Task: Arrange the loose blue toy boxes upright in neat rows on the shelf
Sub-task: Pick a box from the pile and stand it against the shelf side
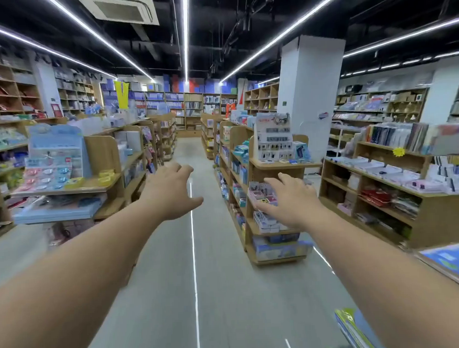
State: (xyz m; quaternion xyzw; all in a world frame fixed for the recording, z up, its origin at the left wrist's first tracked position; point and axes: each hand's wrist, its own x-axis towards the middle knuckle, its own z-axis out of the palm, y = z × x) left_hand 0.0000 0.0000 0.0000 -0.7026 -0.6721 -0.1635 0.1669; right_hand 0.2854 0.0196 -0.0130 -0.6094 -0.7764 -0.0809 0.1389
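Head view: both bare forearms reach forward from the bottom corners over a shop aisle. The left hand (169, 194) is close to the middle at 9 o'clock, fingers loose and slightly spread, thumb pointing toward 3 o'clock, holding nothing. The right hand (289, 203) is at 4 o'clock from the middle, palm down, fingers straight and spread, also holding nothing. It shows in front of a wooden shelf unit (251, 191) without clearly touching it. The two hands are apart, with the grey floor (201, 279) and a thin bright reflected line between them.

Which goods are the blue toy boxes cannot be told from this picture. Flat blue packs (452, 262) lie at 4 o'clock by the frame edge on a wooden ledge, blurred, well apart from both hands. Green-edged packs (351, 328) show at 5 o'clock, just beside the right forearm.

On top of the shelf unit by the right hand stands a white card display (274, 138), at 2 o'clock from that hand. At 9 o'clock a second wooden shelf unit (103, 157) carries a pale blue display (56, 151) and flat blue boxes. A white pillar (311, 93) rises at 1 o'clock, and long light strips (186, 37) run along the dark ceiling at 12 o'clock.
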